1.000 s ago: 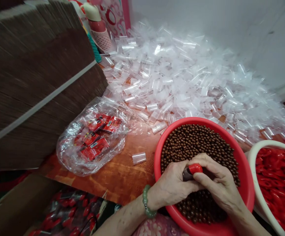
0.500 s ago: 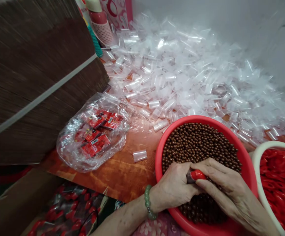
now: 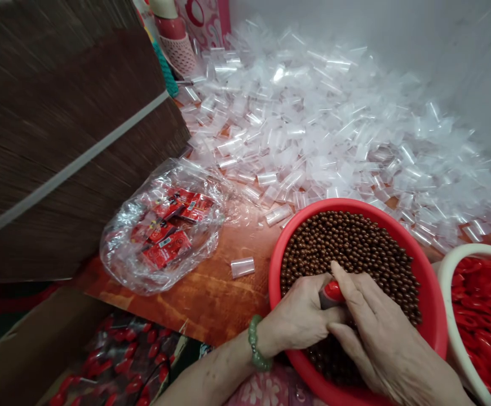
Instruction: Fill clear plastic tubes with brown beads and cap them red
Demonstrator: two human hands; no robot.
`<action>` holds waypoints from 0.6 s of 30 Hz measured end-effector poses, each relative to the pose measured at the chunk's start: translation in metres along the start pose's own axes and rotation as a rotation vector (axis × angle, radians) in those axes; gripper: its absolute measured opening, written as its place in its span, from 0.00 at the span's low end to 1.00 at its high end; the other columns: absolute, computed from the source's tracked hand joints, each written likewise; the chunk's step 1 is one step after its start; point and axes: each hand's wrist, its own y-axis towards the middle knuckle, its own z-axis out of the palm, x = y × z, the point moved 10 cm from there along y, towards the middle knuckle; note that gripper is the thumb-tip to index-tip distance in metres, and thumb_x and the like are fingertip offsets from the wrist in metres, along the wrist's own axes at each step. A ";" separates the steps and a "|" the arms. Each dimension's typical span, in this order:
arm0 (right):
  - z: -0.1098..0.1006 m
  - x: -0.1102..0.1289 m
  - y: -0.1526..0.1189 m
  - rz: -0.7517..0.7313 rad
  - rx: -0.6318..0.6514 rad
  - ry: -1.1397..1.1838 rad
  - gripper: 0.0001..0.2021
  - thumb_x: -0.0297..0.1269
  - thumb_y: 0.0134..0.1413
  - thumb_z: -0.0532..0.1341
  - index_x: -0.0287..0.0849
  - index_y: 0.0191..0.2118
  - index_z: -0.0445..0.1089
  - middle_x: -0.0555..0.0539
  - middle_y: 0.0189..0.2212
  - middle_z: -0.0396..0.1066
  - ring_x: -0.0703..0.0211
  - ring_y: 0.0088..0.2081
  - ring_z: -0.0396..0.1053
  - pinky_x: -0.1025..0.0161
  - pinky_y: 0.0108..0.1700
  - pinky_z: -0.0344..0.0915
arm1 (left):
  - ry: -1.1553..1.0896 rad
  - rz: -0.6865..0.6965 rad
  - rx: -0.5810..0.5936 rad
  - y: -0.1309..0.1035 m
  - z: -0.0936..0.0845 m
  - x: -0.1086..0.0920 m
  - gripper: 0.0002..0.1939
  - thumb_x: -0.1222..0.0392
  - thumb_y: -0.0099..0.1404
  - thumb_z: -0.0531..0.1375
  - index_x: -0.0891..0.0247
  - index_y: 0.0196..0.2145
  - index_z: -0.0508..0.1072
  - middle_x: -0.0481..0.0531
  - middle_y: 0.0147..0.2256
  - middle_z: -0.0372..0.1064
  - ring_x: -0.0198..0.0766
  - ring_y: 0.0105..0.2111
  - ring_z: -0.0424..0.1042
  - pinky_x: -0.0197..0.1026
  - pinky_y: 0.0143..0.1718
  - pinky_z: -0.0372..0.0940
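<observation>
My left hand [image 3: 300,316], with a green bead bracelet [image 3: 257,344] at the wrist, is closed around a small tube [image 3: 326,300] with dark contents. A red cap [image 3: 333,290] sits at the tube's upper end. My right hand [image 3: 380,321] lies against the cap, its fingers stretched out and its thumb spread apart. Both hands are over a red basin [image 3: 274,276] of small round brown balls [image 3: 346,242]. The tube's lower part is hidden in my left hand.
Clear plastic tubes [image 3: 313,135] lie heaped along the wall. A white-rimmed tub [image 3: 443,282] of red caps stands right. Left are a clear bag [image 3: 122,248] with red packets, a strapped cardboard stack [image 3: 59,113] and, below, a box of red-capped tubes [image 3: 122,361].
My right thumb and fingers have opened from around the red cap, and the right hand now rests flatter against it. My left hand keeps its hold on the tube.
</observation>
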 end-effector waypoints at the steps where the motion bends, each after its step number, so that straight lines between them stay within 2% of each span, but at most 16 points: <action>1: 0.003 0.001 0.000 0.000 0.012 -0.005 0.31 0.40 0.66 0.52 0.27 0.68 0.47 0.31 0.48 0.69 0.43 0.48 0.69 0.49 0.44 0.74 | -0.056 -0.028 0.015 0.001 0.001 0.002 0.07 0.59 0.58 0.64 0.66 0.30 0.74 0.45 0.27 0.64 0.32 0.28 0.61 0.35 0.34 0.61; 4: 0.009 0.001 0.000 0.009 0.010 -0.009 0.38 0.43 0.61 0.58 0.26 0.68 0.45 0.29 0.53 0.65 0.39 0.54 0.64 0.43 0.50 0.71 | -0.167 -0.156 0.025 0.000 0.004 0.013 0.16 0.51 0.55 0.68 0.67 0.29 0.74 0.45 0.23 0.63 0.30 0.23 0.59 0.33 0.26 0.58; 7: 0.012 0.004 0.002 -0.017 -0.078 -0.050 0.39 0.36 0.57 0.59 0.25 0.68 0.43 0.28 0.52 0.64 0.38 0.52 0.63 0.40 0.50 0.68 | -0.289 -0.232 -0.005 -0.001 0.004 0.023 0.20 0.46 0.51 0.70 0.69 0.26 0.74 0.45 0.22 0.63 0.30 0.23 0.60 0.34 0.27 0.58; 10: 0.013 0.007 0.005 -0.050 -0.154 -0.061 0.38 0.31 0.53 0.57 0.25 0.67 0.45 0.30 0.49 0.66 0.40 0.49 0.65 0.40 0.48 0.68 | -0.352 -0.200 0.008 -0.001 0.006 0.023 0.20 0.48 0.49 0.71 0.69 0.27 0.76 0.46 0.22 0.63 0.31 0.25 0.61 0.36 0.30 0.59; 13: 0.011 0.007 0.005 -0.072 -0.226 -0.063 0.36 0.34 0.52 0.57 0.27 0.65 0.49 0.32 0.45 0.68 0.40 0.46 0.68 0.41 0.45 0.68 | -0.365 -0.186 0.024 0.000 0.007 0.021 0.17 0.51 0.48 0.71 0.69 0.27 0.77 0.46 0.22 0.64 0.32 0.26 0.61 0.36 0.30 0.59; 18: 0.010 0.009 0.005 -0.137 -0.263 -0.107 0.34 0.36 0.54 0.56 0.26 0.64 0.51 0.31 0.44 0.70 0.40 0.45 0.69 0.43 0.43 0.69 | -0.388 -0.287 -0.018 -0.002 0.005 0.030 0.17 0.51 0.45 0.71 0.69 0.21 0.74 0.45 0.20 0.62 0.30 0.23 0.62 0.35 0.27 0.58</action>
